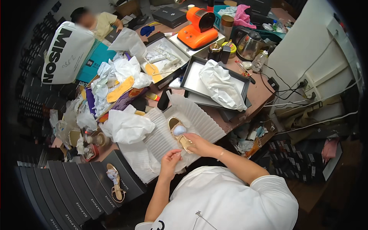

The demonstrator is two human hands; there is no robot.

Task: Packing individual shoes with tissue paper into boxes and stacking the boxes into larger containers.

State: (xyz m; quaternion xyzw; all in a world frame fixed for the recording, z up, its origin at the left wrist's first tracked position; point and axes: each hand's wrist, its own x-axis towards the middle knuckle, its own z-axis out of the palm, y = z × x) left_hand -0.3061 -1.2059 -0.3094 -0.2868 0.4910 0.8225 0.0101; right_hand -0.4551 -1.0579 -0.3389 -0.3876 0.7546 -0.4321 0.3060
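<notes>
A gold sandal [174, 122] with a pale wad of stuffing in it lies on white ribbed packing foam [199, 115] at the table's near edge. My right hand [196, 145] grips the sandal's near end from the right. Just left of that end is my left hand [171, 158], its thumb and fingertips pinched together. Whatever the left fingers hold, if anything, is too small to make out. A matching sandal [116, 184], also stuffed, rests on top of dark shoe boxes [89, 184] at the lower left.
Crumpled white paper [128, 124] lies left of the foam. Beyond stand an open shoe box [191, 82] with tissue, an orange device [197, 32] and a glass kettle [249, 44]. Cables [285, 90] hang at the right. Another person [103, 25] sits at the far left.
</notes>
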